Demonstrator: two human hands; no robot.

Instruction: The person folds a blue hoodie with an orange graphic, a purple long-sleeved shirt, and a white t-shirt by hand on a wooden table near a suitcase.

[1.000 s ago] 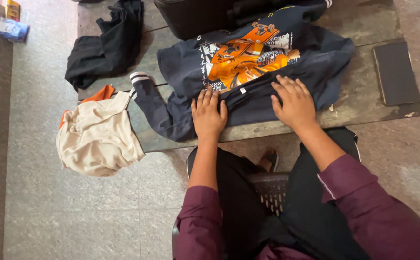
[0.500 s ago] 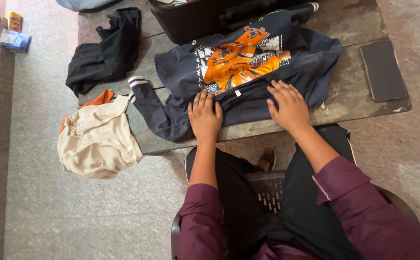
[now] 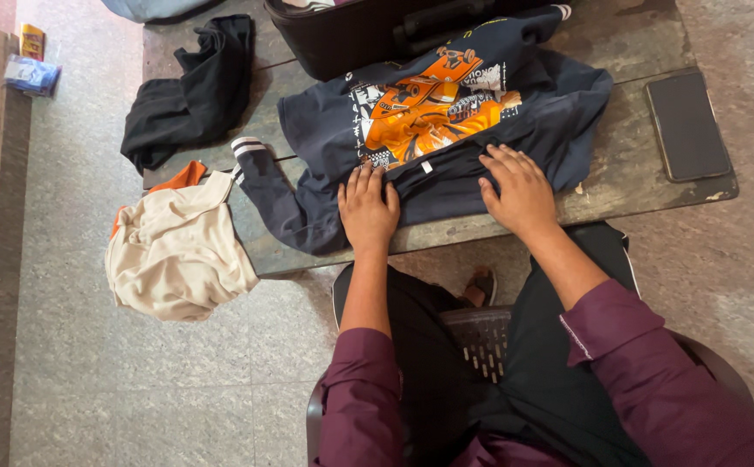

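Observation:
A navy sweatshirt [image 3: 558, 112] with an orange cartoon print lies spread on a low grey table [image 3: 645, 39]. Its striped-cuff sleeve trails to the left. My left hand [image 3: 368, 207] lies flat on the folded lower hem, fingers together and pointing away from me. My right hand [image 3: 519, 190] presses the same hem further right, fingers slightly spread. Neither hand grips anything. I sit on a dark chair with my knees under the table's near edge.
A cream and orange garment [image 3: 178, 246] hangs off the table's left corner. A black garment [image 3: 191, 91] lies at the back left. A dark suitcase [image 3: 377, 30] stands behind the sweatshirt. A black phone [image 3: 686, 125] lies at the right. Small packets [image 3: 31, 69] sit on a left ledge.
Both hands stay flat on the sweatshirt's hem. Only the camera view has shifted slightly since a second ago.

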